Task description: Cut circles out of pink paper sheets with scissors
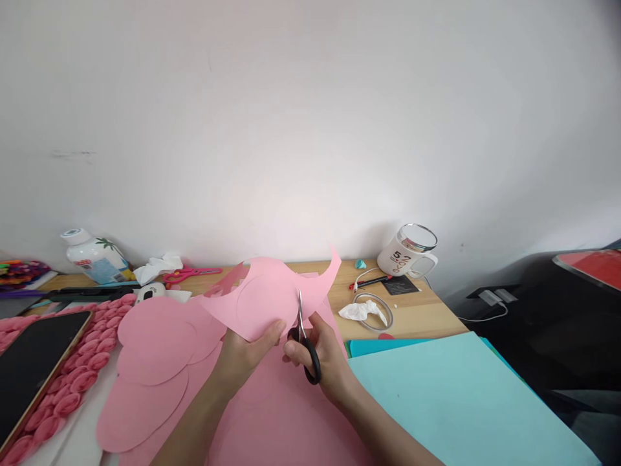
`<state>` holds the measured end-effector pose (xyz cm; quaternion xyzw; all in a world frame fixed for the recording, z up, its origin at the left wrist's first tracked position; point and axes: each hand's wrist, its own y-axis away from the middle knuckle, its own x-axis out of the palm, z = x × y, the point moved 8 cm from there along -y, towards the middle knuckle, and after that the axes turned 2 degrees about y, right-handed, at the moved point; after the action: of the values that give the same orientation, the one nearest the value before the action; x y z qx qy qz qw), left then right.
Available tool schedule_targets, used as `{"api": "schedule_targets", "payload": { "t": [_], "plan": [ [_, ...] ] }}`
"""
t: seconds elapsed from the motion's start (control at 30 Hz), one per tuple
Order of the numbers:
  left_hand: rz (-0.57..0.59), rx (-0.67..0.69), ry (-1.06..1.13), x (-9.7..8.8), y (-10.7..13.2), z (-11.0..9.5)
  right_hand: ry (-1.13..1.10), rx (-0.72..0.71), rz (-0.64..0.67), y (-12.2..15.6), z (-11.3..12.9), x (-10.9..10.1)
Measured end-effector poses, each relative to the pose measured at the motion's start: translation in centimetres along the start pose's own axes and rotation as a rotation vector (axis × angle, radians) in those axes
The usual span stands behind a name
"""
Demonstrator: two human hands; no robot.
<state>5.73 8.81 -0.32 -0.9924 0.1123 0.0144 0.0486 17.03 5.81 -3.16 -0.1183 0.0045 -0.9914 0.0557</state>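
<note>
My left hand (255, 349) grips the lower edge of a sheet of pink paper (266, 291), its thumb lying on top. A faint curved line runs across that sheet, and curling cut strips stick out at both sides. In my right hand (323, 359) is a pair of scissors (303, 333) with black handles. Their blades point up and away from me, at the right part of the paper. Rounded pink paper shapes (158, 343) lie overlapping to the left of my hands. Below them spreads more pink paper (286, 414).
Light blue paper (451, 388) lies to the right. Behind it stand a white mug (400, 255), a crumpled tissue (361, 310) and a coiled cable (388, 317). Pink scissors (189, 274), a white bottle (97, 255) and a phone (33, 362) are on the left. A wall rises behind.
</note>
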Motion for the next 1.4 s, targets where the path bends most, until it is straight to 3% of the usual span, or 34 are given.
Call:
{"api": "schedule_targets", "payload": {
  "t": [0.27,0.47,0.7,0.93,1.4],
  "plan": [
    [-0.037,0.042,0.013,-0.6,-0.2,0.0,0.041,0.035,-0.01,-0.1,0.3,0.2],
    [0.039,0.013,0.15,0.2,-0.3,0.5,0.056,0.041,-0.024,0.1,0.2,0.3],
    [0.074,0.013,0.018,0.7,0.0,-0.4,-0.03,-0.027,-0.01,-0.1,0.4,0.3],
    [0.099,0.009,0.023,1.0,0.1,-0.3,-0.096,-0.083,0.014,-0.1,0.8,0.5],
    [0.1,0.015,0.006,0.7,0.0,-0.6,0.018,-0.069,-0.024,-0.1,0.6,0.1]
  ]
}}
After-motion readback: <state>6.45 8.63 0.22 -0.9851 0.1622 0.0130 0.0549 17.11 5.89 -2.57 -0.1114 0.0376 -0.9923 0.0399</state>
